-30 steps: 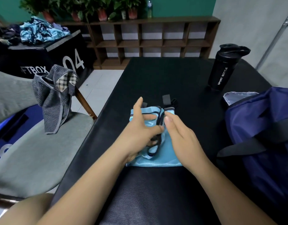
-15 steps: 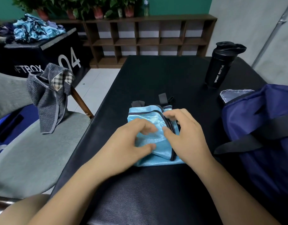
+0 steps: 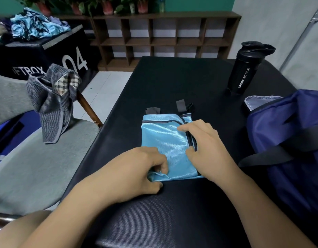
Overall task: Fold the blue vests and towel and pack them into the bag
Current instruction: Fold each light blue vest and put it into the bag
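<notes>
Light blue vest (image 3: 165, 144) with dark trim at centre; navy bag (image 3: 289, 140) at right; black bottle (image 3: 244, 68) — white lettering; grey striped towel (image 3: 50, 104) at left — plaid patch.

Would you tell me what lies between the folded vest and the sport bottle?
Only bare black table between vest and bottle, per the head view.

Green wall (image 3: 190, 4), brown cubby shelf (image 3: 165, 38), pale tiled floor (image 3: 104, 90), grey chair (image 3: 38, 167), black table (image 3: 172, 77).
</notes>
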Demonstrator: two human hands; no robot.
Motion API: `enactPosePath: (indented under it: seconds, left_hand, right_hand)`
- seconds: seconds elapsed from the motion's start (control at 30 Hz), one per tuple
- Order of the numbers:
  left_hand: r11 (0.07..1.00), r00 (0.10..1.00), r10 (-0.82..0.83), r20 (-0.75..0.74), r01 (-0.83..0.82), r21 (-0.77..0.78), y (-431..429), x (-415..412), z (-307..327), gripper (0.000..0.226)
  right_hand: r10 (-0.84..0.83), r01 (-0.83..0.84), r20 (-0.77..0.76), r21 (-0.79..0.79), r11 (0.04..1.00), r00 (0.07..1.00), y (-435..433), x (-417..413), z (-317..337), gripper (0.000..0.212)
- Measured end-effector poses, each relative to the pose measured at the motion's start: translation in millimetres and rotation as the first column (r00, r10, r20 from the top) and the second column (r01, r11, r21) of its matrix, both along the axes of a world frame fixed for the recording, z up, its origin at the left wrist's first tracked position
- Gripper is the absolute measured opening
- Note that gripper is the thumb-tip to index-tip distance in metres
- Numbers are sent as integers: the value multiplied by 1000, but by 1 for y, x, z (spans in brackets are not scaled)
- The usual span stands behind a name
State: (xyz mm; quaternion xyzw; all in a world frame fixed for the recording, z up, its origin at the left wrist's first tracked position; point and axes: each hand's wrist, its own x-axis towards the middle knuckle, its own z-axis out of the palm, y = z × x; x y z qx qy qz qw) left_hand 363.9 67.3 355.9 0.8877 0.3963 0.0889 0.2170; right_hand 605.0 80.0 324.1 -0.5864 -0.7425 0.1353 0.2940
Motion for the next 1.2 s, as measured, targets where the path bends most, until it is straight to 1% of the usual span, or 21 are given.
enactPosePath:
  seconds: [0.07, 0.13, 0.2, 0.3, 0.37, 0.43, 0.5, 0.6, 0.67, 0.77, 0.9, 0.97, 1.03, 1.07, 1.13, 1.2]
  left_hand:
    - [1000, 1000, 11, -15, -11, 22, 0, 0, 0, 28]
    - [998, 999, 13, -35, -11, 57, 1, 2, -2, 23]
    - [995, 998, 17, -59, -11, 95, 1, 5, -3, 17]
    - [991, 998, 20, -62, -12, 134, 1, 7, -4, 13]
    - [994, 999, 23, -35, -19, 111, 2, 5, -3, 12]
    - [997, 998, 56, 14, -57, 55, 4, 1, -1, 9]
    - [995, 993, 100, 61, -100, -4, 7, -3, 2, 8]
    - [991, 982, 131, 136, -127, -37, 10, -8, 4, 13]
    - [988, 973, 155, 170, -148, -50, 13, -11, 5, 15]
    - [979, 957, 196, 215, -178, -102, 16, -16, 6, 17]
    - [971, 928, 226, 296, -192, -140, 16, -15, 8, 20]
    - [966, 910, 246, 333, -203, -160, 15, -12, 9, 27]
    - [954, 885, 293, 362, -248, -167, 16, -11, 9, 41]
    - [946, 871, 322, 370, -280, -164, 18, -12, 8, 43]
    - [920, 843, 391, 370, -337, -202, 21, -14, 7, 34]
    - [883, 798, 455, 394, -348, -315, 25, -15, 3, 17]
  right_hand:
    - [65, -61, -45, 74, 995, 997, -3, -2, 5, 54]
    - [162, -151, -164, 79, 985, 973, -8, -6, 12, 42]
    - [235, -237, -227, 18, 971, 945, -12, -11, 14, 33]
    - [285, -308, -213, -87, 947, 935, -12, -12, 11, 21]
    - [288, -314, -208, -105, 944, 935, -11, -10, 10, 15]
    - [264, -297, -226, -128, 946, 938, -13, -8, 13, 19]
    - [242, -288, -240, -176, 941, 940, -15, -7, 18, 29]
    - [242, -288, -204, -242, 926, 949, -17, -6, 22, 38]
    - [228, -282, -213, -270, 921, 950, -15, -3, 23, 40]
    - [167, -226, -241, -240, 944, 956, -12, -1, 19, 33]
    - [79, -142, -370, -144, 979, 926, -10, -1, 22, 11]
    - [50, -111, -415, -123, 986, 909, -10, -1, 25, 12]
    - [27, -95, -482, -117, 989, 876, -9, -1, 26, 15]
    - [7, -76, -504, -116, 990, 864, -8, -1, 26, 16]
    - [-39, -20, -525, -106, 994, 850, -7, -1, 27, 15]
    - [-94, 51, -525, -95, 994, 846, -5, 0, 26, 12]
